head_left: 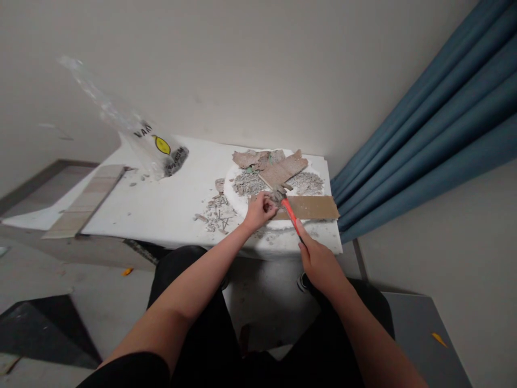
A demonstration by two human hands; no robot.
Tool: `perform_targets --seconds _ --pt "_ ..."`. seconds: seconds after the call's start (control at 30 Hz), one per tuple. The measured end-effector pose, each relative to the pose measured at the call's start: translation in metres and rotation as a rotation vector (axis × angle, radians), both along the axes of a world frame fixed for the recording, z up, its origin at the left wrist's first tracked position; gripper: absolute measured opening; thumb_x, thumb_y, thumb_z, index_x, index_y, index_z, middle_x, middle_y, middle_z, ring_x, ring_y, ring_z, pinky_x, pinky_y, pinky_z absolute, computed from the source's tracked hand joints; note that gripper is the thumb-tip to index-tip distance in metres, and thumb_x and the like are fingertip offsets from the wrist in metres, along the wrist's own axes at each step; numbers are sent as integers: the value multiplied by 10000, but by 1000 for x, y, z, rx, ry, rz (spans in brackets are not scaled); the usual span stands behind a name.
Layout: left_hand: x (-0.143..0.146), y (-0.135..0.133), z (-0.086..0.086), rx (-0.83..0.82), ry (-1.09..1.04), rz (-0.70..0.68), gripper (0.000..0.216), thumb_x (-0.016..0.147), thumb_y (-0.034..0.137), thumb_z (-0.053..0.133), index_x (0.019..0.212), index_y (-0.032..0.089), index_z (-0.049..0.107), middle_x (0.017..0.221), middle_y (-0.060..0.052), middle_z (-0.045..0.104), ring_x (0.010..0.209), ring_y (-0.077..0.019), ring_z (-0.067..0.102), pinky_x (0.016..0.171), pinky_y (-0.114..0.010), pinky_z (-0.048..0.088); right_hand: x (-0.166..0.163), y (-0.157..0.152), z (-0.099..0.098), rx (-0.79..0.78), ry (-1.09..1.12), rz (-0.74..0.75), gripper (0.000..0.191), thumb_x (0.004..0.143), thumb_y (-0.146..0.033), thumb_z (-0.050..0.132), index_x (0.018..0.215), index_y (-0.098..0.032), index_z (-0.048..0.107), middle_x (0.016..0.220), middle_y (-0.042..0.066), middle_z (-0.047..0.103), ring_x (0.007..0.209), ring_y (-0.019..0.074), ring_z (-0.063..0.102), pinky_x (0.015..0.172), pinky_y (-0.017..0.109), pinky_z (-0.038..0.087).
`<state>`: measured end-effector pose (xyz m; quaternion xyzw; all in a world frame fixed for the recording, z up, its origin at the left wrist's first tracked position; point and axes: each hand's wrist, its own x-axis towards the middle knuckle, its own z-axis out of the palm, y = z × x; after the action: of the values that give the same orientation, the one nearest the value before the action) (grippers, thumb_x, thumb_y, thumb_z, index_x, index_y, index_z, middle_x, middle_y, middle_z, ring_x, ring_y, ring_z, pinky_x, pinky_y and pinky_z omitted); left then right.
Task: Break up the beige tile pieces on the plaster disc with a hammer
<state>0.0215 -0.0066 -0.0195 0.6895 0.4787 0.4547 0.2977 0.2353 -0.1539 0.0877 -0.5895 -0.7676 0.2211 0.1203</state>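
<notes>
Hammer (288, 208) in right hand (319, 263), left hand (258, 211) curled, grip unclear, grey rubble (247, 184) in white dish (231, 200)

There's room to reach in over the bare middle of the desk (157, 213), between the plastic bag (151, 143) and loose rubble (216, 213). The wall (250, 70) closes off the back, the curtain (424, 116) crowds the right, and the hammer (289, 209) slants across the cardboard strip (319, 207).

Bag (139, 141) left of rubble (247, 184), curtain (436, 102) right
</notes>
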Motion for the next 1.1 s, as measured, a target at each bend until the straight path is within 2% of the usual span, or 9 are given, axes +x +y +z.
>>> perform_targets --seconds 0.1,0.2,0.57,0.73,0.83,0.97,1.1 --pt "0 0 0 -4 -2 3 395 809 248 707 1122 224 468 759 49 686 653 -126 602 665 -253 452 0 0 1 -3 -9 3 626 1051 -234 343 1673 -228 264 1014 108 771 861 256 706 756 316 495" --pt "0 0 0 -6 -11 -1 401 805 229 706 1130 222 472 765 44 697 661 -127 616 670 -252 461 -1 1 2 21 -9 -11 635 1049 -230 348 1677 -246 249 1060 110 767 879 256 704 762 318 493" --pt "1 3 -2 7 -31 3 392 798 231 709 1112 222 475 740 54 661 655 -131 612 657 -253 456 -4 0 2 -25 -55 16 643 1049 -230 330 1683 -230 223 999 112 760 867 261 693 763 325 477" --pt "1 2 -2 -19 -52 -14 432 789 211 720 1142 223 472 752 50 679 678 -131 631 680 -255 475 -3 1 1 -15 -54 -12 643 1058 -242 309 1690 -239 188 1035 116 762 858 255 701 747 318 475" --pt "1 4 -4 -28 -76 -13 426 790 210 715 1139 222 470 740 53 671 677 -133 636 684 -260 485 -1 1 1 -35 -62 -10 646 1052 -238 322 1687 -231 204 992 115 767 814 254 701 716 313 471" --pt "1 6 -7 -19 -103 -32 417 792 223 714 1128 225 466 723 63 650 660 -128 626 684 -262 491 1 1 1 21 -36 -34 645 1047 -239 331 1682 -251 226 1041 114 766 847 251 703 730 309 482" --pt "1 6 -6 -11 -92 -21 434 777 205 727 1127 224 471 722 67 652 662 -127 629 686 -259 490 -1 0 0 -10 -44 -3 644 1042 -234 330 1680 -239 240 980 108 768 801 248 697 709 307 481"
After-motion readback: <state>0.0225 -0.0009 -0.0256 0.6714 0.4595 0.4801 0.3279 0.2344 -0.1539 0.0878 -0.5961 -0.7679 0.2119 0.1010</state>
